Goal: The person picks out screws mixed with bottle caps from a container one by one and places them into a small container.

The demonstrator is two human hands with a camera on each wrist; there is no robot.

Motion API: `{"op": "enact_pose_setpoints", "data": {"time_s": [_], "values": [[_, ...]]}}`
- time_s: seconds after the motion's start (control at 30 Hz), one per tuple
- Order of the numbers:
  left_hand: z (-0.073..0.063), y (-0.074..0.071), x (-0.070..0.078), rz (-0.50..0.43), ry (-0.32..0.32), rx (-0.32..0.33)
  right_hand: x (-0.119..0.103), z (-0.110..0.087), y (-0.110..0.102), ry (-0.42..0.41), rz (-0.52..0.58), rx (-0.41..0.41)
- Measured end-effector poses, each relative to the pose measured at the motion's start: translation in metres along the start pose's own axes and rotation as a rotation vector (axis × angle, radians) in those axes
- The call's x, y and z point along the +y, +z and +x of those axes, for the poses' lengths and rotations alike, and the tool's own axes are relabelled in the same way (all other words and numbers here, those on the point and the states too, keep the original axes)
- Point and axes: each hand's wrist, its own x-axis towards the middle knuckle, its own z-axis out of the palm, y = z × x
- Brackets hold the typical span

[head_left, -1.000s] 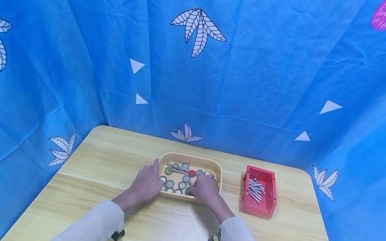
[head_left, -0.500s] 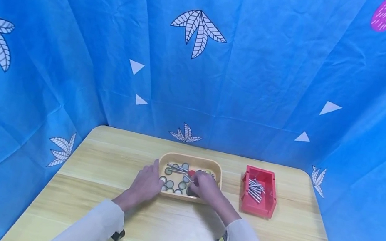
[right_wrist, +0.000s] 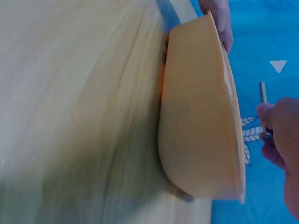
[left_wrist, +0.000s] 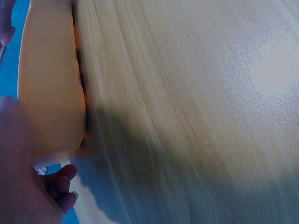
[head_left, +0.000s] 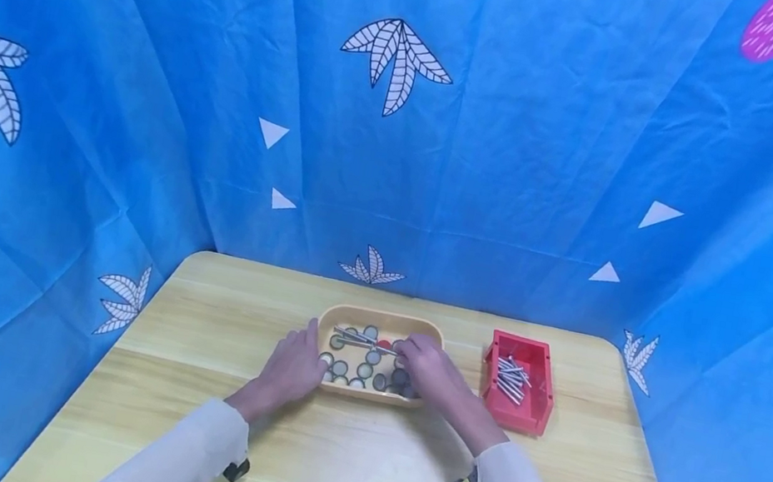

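Note:
My left hand [head_left: 292, 365] grips the left end of a beige plastic tray [head_left: 373, 396], its thumb at the rim and other fingers outside the wall. In the tray lie several round bottle caps [head_left: 365, 371], one red cap [head_left: 383, 344] and several silver bolts [head_left: 352, 336]. Over the tray's right part, my right hand [head_left: 432, 370] pinches one silver bolt [right_wrist: 262, 92] between thumb and fingers. The right wrist view shows that bolt above the level of the rim. The hand hides the caps beneath it.
A red open bin [head_left: 514, 417] with several silver bolts [head_left: 512, 379] stands on the wooden table [head_left: 352, 455], right of the tray. A blue patterned curtain [head_left: 519, 169] hangs behind and at both sides of the table.
My right hand has risen from among the caps and shifted right and away from me, with the bolt in its fingers. My left hand has stayed at the tray's left end.

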Motion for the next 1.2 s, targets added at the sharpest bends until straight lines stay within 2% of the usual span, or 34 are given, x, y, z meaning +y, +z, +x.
{"op": "enact_pose_setpoints", "data": {"time_s": [0.1, 0.13, 0.27, 0.37, 0.5, 0.73, 0.83, 1.2], "values": [[0.000, 0.001, 0.000, 0.002, -0.003, -0.008, 0.005, -0.003, -0.007, -0.075, -0.095, 0.048], [0.001, 0.001, 0.000, -0.001, -0.004, -0.006, 0.008, -0.004, -0.009, -0.127, -0.142, 0.076], [0.001, 0.001, 0.000, -0.007, -0.013, 0.005, 0.016, -0.012, -0.020, -0.163, -0.216, 0.103], [0.001, 0.001, 0.000, -0.005, -0.014, 0.007, 0.023, -0.021, -0.027, -0.101, -0.223, 0.067], [0.000, 0.001, 0.000, -0.006, -0.015, 0.006, 0.031, -0.032, -0.035, 0.016, -0.177, 0.023], [-0.001, -0.001, 0.001, 0.000, -0.011, 0.021, 0.049, -0.047, -0.048, -0.049, -0.236, 0.031], [-0.001, -0.001, 0.001, -0.003, -0.014, 0.017, 0.053, -0.052, -0.054, -0.033, -0.229, 0.031], [0.001, 0.002, -0.001, 0.004, -0.008, 0.023, 0.074, -0.071, -0.064, -0.110, -0.335, 0.113]]}}
